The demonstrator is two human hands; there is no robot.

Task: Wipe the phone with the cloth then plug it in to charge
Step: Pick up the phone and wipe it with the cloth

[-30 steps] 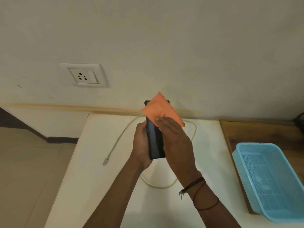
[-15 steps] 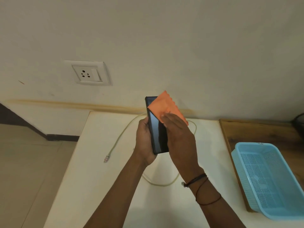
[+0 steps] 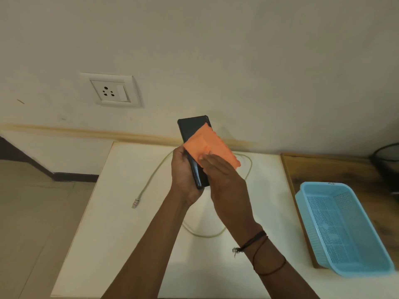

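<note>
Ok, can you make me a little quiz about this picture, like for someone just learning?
1. True or false: the cable is plugged into the phone.
2. Which hand presses the cloth on the phone: A) left B) right?
3. What colour is the basket?

Key: 1. False, its end lies loose on the table. 2. B. 3. Blue.
</note>
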